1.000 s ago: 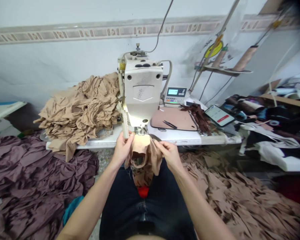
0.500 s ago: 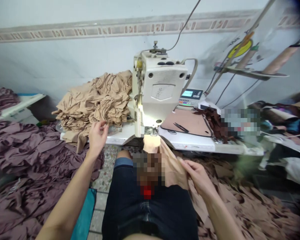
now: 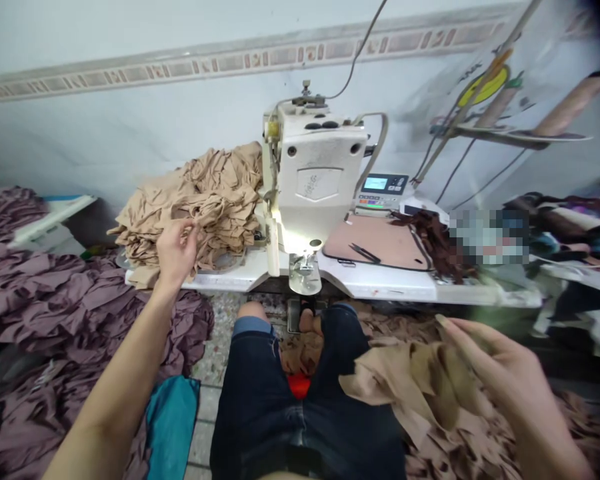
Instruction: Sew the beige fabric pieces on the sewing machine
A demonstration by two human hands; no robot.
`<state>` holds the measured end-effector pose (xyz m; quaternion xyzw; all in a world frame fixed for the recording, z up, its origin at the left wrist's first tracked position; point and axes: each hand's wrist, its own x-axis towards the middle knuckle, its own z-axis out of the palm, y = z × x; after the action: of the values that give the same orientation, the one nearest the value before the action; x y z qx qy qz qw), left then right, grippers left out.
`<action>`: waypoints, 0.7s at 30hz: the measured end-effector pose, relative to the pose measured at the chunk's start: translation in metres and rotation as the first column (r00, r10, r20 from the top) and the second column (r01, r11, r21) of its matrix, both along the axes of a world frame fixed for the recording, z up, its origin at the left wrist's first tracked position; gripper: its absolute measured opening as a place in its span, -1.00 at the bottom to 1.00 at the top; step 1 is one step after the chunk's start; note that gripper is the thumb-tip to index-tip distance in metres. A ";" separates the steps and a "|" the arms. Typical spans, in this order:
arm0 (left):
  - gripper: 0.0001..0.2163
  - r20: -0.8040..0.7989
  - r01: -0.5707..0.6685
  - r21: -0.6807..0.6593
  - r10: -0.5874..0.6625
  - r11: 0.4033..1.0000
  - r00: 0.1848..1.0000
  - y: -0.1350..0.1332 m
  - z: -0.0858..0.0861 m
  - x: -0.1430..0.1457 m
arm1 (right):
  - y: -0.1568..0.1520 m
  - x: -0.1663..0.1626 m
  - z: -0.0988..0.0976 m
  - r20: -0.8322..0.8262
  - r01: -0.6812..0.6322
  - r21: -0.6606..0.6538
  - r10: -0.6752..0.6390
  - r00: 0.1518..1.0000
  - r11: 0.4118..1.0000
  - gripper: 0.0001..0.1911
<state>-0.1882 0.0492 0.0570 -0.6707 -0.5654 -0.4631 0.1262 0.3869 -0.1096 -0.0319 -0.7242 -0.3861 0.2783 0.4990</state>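
Head view: left hand touches tan stack near table edge.

two hands, left hand and right hand; one sewing machine, one tan heap, one loose tan piece, one display panel, two thread cones.

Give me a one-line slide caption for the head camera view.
At the sewing machine, left hand touches the tan fabric pile; right hand touches a loose tan piece.
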 end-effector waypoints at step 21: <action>-0.50 0.937 0.727 -0.348 0.187 0.592 0.297 -0.132 -0.089 0.139 | 0.014 -0.248 -0.037 -0.017 -0.672 0.195 0.687 0.726 0.714 -0.78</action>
<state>-0.0496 -0.0827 -0.0324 -0.3677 -0.5217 -0.4914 -0.5926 0.1394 -0.0956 -0.0684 -0.4717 -0.6255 0.4389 0.4399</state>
